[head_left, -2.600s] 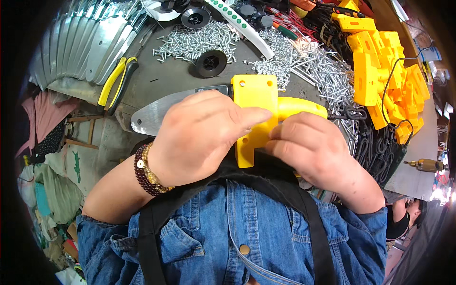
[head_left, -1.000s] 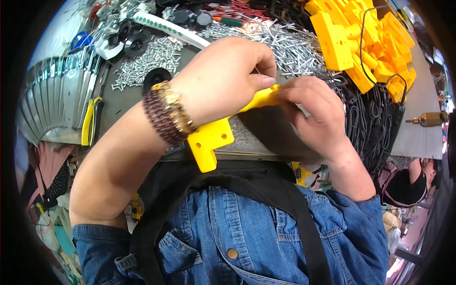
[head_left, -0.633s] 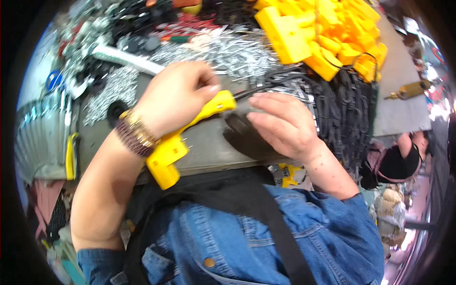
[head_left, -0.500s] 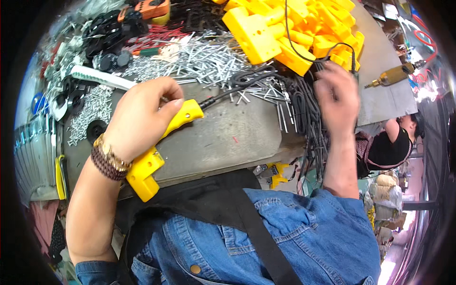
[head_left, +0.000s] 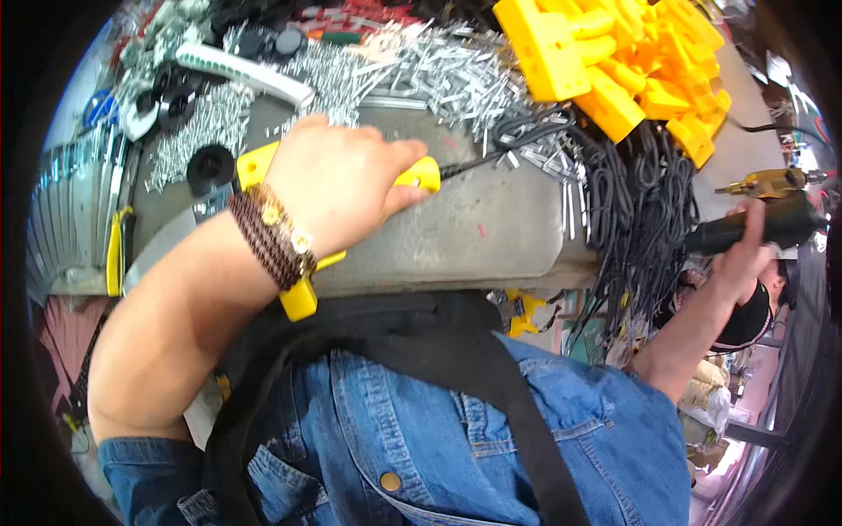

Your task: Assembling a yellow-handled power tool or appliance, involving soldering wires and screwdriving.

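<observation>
My left hand (head_left: 342, 180) is closed over a yellow plastic tool housing (head_left: 423, 174), pressing it against the grey worktop. A black cord runs from the housing's right end toward a bundle. The palm and fingers hide the housing's middle; its lower corner shows below my wrist. At the far right, my right hand (head_left: 741, 263) is wrapped round a black cylindrical power tool (head_left: 750, 226), which looks like an electric screwdriver. One finger lies across its body, and its tip points left. Just behind it is a brass-coloured driver (head_left: 772, 183).
Yellow housings (head_left: 614, 70) are heaped at the back right. Black coiled cords (head_left: 623, 193) hang over the table's edge beside them. Loose screws and metal pins (head_left: 456, 79) cover the back. A white-and-green strip (head_left: 246, 74) lies at the left. Another person (head_left: 745, 320) is beyond the right side.
My right hand has moved right from the cords beside the heap and taken hold of the black power tool. My left hand has shifted right and turned with the yellow housing.
</observation>
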